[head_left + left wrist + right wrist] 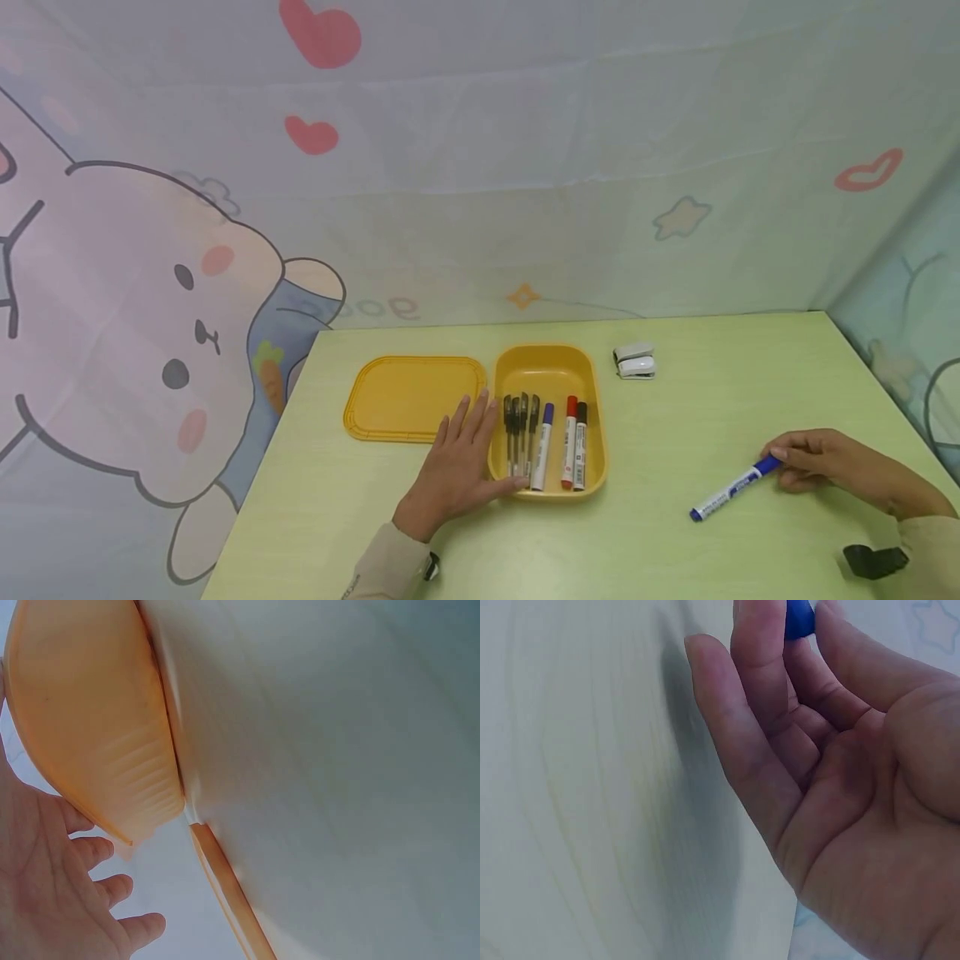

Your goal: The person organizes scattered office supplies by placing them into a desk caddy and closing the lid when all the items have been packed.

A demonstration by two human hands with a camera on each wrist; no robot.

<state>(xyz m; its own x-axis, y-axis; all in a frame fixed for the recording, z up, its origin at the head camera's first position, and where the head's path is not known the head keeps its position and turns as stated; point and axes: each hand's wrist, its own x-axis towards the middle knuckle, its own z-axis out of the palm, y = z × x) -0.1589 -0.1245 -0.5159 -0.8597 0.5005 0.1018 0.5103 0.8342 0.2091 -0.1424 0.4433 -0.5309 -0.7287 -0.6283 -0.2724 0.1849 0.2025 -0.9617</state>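
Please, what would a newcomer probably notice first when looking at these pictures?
It would probably be the large pale cartoon animal with pink cheeks, sideways on the printed cloth backdrop, left in the head view. Next, perhaps, comes the yellow rounded plastic tray holding black-capped clear pens and white markers, near the middle of the light green table. To its right, the person's right grip pinches a white cylindrical marker with blue ends.
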